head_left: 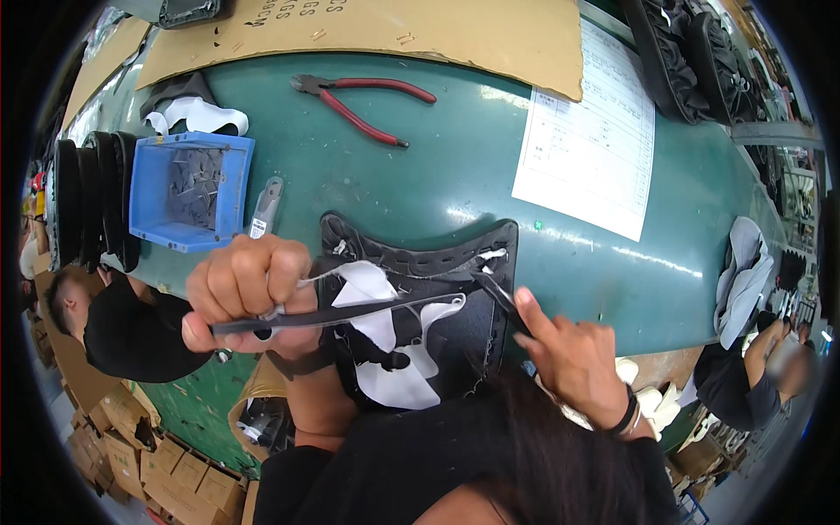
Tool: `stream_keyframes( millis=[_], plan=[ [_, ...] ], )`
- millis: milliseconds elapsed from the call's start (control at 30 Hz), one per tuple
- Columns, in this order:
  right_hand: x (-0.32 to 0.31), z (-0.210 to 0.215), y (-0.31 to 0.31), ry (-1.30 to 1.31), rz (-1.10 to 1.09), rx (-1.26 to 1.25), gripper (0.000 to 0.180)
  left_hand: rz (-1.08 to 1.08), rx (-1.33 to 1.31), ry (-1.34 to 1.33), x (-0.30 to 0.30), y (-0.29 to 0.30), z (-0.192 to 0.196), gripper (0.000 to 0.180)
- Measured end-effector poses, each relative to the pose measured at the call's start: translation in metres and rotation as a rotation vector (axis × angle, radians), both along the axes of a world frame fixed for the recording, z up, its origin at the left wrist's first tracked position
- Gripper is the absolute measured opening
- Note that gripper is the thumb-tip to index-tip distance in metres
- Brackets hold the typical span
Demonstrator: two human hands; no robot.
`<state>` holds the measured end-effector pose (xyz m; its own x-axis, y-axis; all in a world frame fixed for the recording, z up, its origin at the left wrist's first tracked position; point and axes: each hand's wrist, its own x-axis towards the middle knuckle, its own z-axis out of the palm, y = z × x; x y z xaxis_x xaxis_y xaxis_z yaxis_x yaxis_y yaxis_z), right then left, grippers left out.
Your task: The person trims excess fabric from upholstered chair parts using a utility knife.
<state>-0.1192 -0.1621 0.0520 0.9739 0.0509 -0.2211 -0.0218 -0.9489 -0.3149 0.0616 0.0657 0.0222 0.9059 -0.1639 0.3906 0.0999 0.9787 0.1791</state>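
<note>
A black shaped panel [420,241] with a raised, slotted rim lies at the table's near edge, partly hidden by my body. White fabric pieces [398,387] and dark material lie across its inner side. My left hand [249,284] is closed in a fist on a dark strip [350,313], which stretches across the panel toward its right side. My right hand [577,359] grips a slim dark tool [497,293], its kind unclear, with the tip at the panel's upper right, close to a frayed white bit.
Red-handled cutting pliers [367,92], a blue bin [146,197] of small grey pieces and a grey utility knife [267,207] lie on the green table. Cardboard [367,31] and a printed sheet [586,140] cover its far side. Other people sit at left and right.
</note>
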Motion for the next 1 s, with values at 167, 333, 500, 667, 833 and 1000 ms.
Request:
stream_keyframes(
  millis=[167,333,500,667,833,1000],
  plan=[
    [-0.021,-0.004,0.008,-0.013,-0.131,0.13,0.061,-0.067,-0.63,-0.036,-0.001,0.038,0.037,0.022],
    [-0.014,-0.023,-0.024,-0.325,-0.422,0.471,0.047,0.243,1.063,-0.184,-0.048,0.201,0.024,0.025],
    [0.017,-0.015,-0.007,0.12,-0.517,0.743,0.036,0.45,2.436,-0.067,-0.108,0.201,0.001,0.019],
    [0.035,-0.028,-0.014,-0.02,-0.386,0.836,0.037,-0.419,1.681,0.243,-0.11,0.071,-0.016,0.042],
    [0.082,0.014,-0.054,-0.094,-0.54,1.061,0.026,-0.154,1.22,0.482,-0.028,0.035,0.01,0.036],
    [0.185,0.021,-0.121,-0.382,-0.443,0.785,0.034,0.182,0.568,0.512,0.086,-0.015,0.05,0.037]
  ],
)
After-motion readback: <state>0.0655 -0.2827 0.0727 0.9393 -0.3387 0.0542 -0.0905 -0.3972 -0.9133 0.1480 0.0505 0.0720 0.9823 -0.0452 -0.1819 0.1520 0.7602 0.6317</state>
